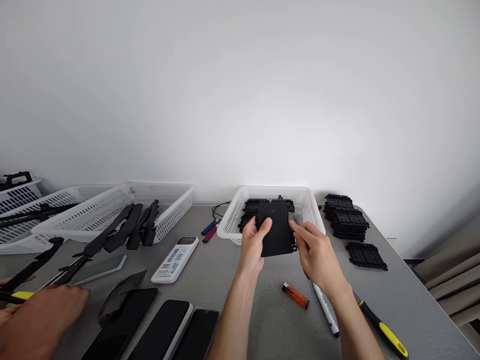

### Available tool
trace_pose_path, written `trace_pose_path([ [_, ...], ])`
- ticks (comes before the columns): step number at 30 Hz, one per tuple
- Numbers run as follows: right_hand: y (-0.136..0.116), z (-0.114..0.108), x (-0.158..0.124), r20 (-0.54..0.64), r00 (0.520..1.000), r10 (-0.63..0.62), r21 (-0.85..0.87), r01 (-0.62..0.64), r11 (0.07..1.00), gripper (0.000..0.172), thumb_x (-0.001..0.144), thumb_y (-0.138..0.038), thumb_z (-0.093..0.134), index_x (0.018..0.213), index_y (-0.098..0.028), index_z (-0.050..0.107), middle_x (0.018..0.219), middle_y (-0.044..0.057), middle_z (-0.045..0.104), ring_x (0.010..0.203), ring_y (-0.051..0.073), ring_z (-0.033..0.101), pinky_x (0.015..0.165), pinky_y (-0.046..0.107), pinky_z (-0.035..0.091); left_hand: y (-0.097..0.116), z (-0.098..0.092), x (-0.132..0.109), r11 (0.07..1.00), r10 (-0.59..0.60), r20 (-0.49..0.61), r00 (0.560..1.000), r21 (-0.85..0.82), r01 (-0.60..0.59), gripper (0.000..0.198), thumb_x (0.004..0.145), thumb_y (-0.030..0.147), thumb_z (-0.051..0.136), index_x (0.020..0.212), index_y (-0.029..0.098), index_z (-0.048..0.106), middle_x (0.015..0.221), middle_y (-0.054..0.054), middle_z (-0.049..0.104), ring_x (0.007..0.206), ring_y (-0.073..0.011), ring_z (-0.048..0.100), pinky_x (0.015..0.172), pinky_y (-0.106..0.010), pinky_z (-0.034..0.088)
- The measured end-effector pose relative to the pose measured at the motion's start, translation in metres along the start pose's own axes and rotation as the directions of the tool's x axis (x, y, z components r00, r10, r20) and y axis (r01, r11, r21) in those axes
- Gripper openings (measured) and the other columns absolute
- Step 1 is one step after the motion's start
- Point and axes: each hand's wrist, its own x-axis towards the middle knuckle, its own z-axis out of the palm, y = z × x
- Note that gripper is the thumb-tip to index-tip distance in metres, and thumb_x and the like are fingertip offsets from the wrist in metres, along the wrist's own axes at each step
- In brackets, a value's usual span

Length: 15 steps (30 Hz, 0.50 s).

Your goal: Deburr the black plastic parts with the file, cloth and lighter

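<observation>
A flat black plastic panel [276,232] is held up in front of the middle white basket, its smooth face toward me. My left hand [254,245] is closed on its left side, thumb lying across the face. At the panel's right edge, my right hand [313,247] has its fingers pinched together against it. Whether a small thing is also between those fingertips is hidden. Below my right wrist lie a white marker [325,310] and a black-and-yellow handled tool [388,332], partly covered by my forearm. An orange lighter [295,295] rests between my forearms.
The middle basket [315,212] contains black plastic parts. Stacked black slotted pieces [348,225] stand at right, near the table edge. Several phones [163,330] and a white power bank [174,260] lie left. Another person's hand [48,315] works there beside a basket [176,207] with long black parts.
</observation>
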Motion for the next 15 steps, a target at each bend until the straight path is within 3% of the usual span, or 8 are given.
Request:
trace_pose_path([
  [3, -0.003, -0.002, -0.002, -0.004, 0.999, 0.036, 0.007, -0.036, 0.999, 0.04, 0.103, -0.024, 0.034, 0.127, -0.014, 0.065, 0.083, 0.007, 0.057, 0.065, 0.016, 0.055, 0.06, 0.029, 0.047, -0.004, 0.001, 0.002, 1.0, -0.008, -0.032, 0.999, -0.027, 0.007, 0.051, 0.069, 0.048, 0.082, 0.108, 0.018, 0.069, 0.108, -0.011, 0.076, 0.104, -0.0317, 0.07, 0.088, -0.041, 0.058],
  [8, -0.014, -0.002, -0.008, 0.094, 0.992, 0.081, -0.013, -0.08, 0.997, 0.036, 0.1, -0.019, 0.037, 0.115, -0.016, 0.069, 0.082, 0.006, 0.059, 0.065, 0.016, 0.056, 0.058, 0.029, 0.042, -0.001, -0.006, 0.005, 0.997, 0.056, -0.122, 0.991, -0.048, -0.063, 0.058, 0.068, 0.05, 0.083, 0.114, 0.019, 0.067, 0.111, -0.011, 0.075, 0.103, -0.0307, 0.071, 0.087, -0.039, 0.058],
  [12, -0.012, -0.002, -0.004, 0.103, 0.985, 0.14, -0.05, -0.135, 0.99, 0.032, 0.094, -0.015, 0.039, 0.091, -0.018, 0.071, 0.08, 0.004, 0.06, 0.066, 0.016, 0.056, 0.061, 0.029, 0.04, 0.0, -0.008, 0.003, 0.994, 0.082, -0.031, 0.996, 0.068, -0.079, 0.053, 0.074, 0.051, 0.078, 0.114, 0.018, 0.068, 0.113, -0.012, 0.074, 0.106, -0.0311, 0.069, 0.09, -0.039, 0.056],
  [15, -0.003, -0.009, 0.0, 0.029, 0.975, 0.221, -0.004, -0.221, 0.975, 0.031, 0.089, -0.014, 0.041, 0.067, -0.019, 0.063, 0.069, 0.002, 0.057, 0.062, 0.015, 0.054, 0.06, 0.028, 0.039, -0.002, -0.007, 0.004, 0.966, 0.181, 0.015, 0.983, 0.184, -0.181, 0.05, 0.078, 0.05, 0.075, 0.115, 0.018, 0.067, 0.118, -0.011, 0.072, 0.112, -0.03, 0.066, 0.095, -0.038, 0.053],
])
